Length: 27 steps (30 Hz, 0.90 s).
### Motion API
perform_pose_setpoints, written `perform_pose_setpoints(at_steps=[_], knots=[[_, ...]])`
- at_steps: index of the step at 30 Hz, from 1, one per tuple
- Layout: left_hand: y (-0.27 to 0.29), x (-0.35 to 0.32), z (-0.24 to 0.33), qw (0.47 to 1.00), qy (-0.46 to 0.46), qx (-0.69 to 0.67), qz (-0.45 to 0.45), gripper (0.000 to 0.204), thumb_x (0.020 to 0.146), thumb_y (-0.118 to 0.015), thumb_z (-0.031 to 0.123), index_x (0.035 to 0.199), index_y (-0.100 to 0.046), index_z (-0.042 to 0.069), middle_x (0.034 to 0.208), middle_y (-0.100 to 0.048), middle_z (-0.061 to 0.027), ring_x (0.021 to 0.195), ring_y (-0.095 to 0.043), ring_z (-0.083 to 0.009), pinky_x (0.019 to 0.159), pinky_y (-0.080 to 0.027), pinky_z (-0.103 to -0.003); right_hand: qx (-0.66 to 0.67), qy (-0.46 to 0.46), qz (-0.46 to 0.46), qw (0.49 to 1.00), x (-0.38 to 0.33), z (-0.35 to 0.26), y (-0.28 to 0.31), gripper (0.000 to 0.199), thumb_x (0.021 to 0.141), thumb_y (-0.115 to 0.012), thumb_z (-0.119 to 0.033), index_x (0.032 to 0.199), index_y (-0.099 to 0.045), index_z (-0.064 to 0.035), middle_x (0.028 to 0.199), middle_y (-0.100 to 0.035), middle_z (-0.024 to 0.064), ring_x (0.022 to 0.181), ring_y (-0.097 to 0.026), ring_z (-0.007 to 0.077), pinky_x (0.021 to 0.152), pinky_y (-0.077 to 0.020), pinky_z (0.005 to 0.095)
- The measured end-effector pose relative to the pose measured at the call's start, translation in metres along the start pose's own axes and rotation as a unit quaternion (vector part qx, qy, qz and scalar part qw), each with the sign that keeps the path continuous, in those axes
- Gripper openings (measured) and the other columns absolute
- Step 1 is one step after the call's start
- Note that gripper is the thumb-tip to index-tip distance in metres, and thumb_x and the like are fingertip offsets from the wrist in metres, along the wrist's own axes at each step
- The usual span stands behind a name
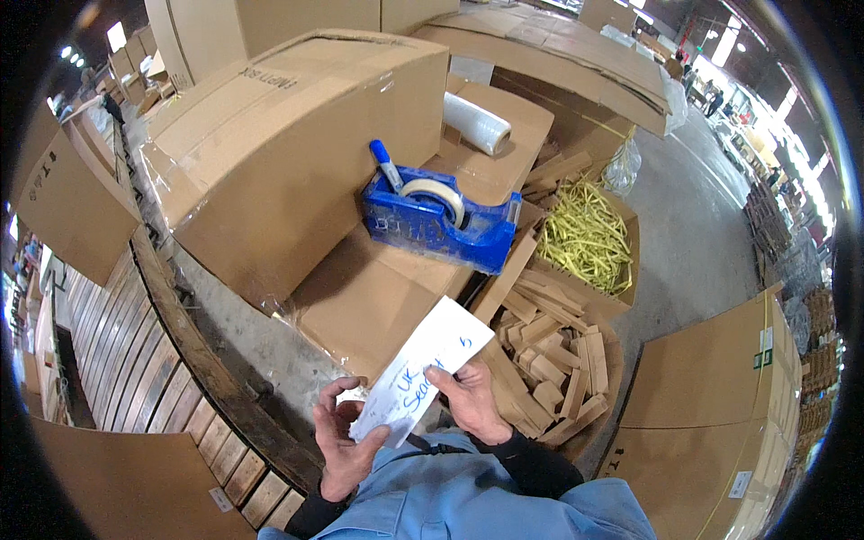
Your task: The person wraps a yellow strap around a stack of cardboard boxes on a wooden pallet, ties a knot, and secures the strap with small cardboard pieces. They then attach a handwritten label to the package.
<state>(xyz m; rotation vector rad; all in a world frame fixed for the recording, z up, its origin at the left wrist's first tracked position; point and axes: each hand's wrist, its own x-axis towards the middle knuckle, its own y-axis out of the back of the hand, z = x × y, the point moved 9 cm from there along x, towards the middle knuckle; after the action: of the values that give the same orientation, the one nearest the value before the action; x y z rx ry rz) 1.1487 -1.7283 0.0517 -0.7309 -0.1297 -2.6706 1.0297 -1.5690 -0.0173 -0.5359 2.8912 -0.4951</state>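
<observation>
Head view: 2 hands hold 1 white paper sheet [421, 369] with blue handwriting, close to the chest of a person in a light blue shirt. The left hand [344, 441] curls around the sheet's lower corner, thumb and fingers pinching it; the right hand [468, 400] grips its right edge, fingers closed on the paper. Just beyond the hands a blue tape dispenser [438, 220] sits on a flat cardboard surface [378, 297]; a roll of clear film [477, 121] lies farther off. To the right of the right hand, a box of wood offcuts [549, 360] and one of yellow strips [585, 236], possibly strapping. With only fingertip grips, the sheet could likely crease or slip toward the offcuts.
</observation>
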Motion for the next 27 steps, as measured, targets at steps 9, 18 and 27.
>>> perform_pose_setpoints(at_steps=[9,18,27], knots=[[0.002,0.005,-0.035,0.968,0.252,-0.007,-0.011,0.027,0.08,-0.08,-0.003,0.083,-0.053,-0.001,0.085,-0.073,-0.0126,0.076,-0.067,-0.0112,0.063,-0.056,-0.028,-0.177,0.036,-0.181,0.967,-0.003,-0.034,-0.024,0.023,0.092,-0.074,-0.016,0.108,-0.073,0.0012,0.099,-0.075,0.0062,0.084,-0.067,0.009,0.075,-0.0543,0.0271],[0.005,0.018,-0.027,0.982,0.173,0.012,0.073,0.03,0.084,-0.079,-0.001,0.078,-0.049,0.0,0.083,-0.073,-0.0175,0.076,-0.069,-0.012,0.062,-0.057,-0.027,-0.052,0.051,-0.014,0.997,-0.008,-0.028,-0.007,0.014,0.089,-0.077,-0.009,0.094,-0.072,0.003,0.082,-0.07,0.0051,0.071,-0.064,0.0077,0.058,-0.0509,0.0216],[0.002,0.015,-0.024,0.982,0.18,0.034,0.05,0.029,0.084,-0.079,0.0,0.078,-0.051,-0.001,0.081,-0.073,-0.0174,0.074,-0.069,-0.0119,0.062,-0.056,-0.027,-0.076,0.031,-0.053,0.995,-0.008,-0.029,-0.008,0.012,0.093,-0.073,-0.01,0.093,-0.072,0.0022,0.082,-0.069,0.0037,0.068,-0.061,0.006,0.058,-0.0493,0.0212]])
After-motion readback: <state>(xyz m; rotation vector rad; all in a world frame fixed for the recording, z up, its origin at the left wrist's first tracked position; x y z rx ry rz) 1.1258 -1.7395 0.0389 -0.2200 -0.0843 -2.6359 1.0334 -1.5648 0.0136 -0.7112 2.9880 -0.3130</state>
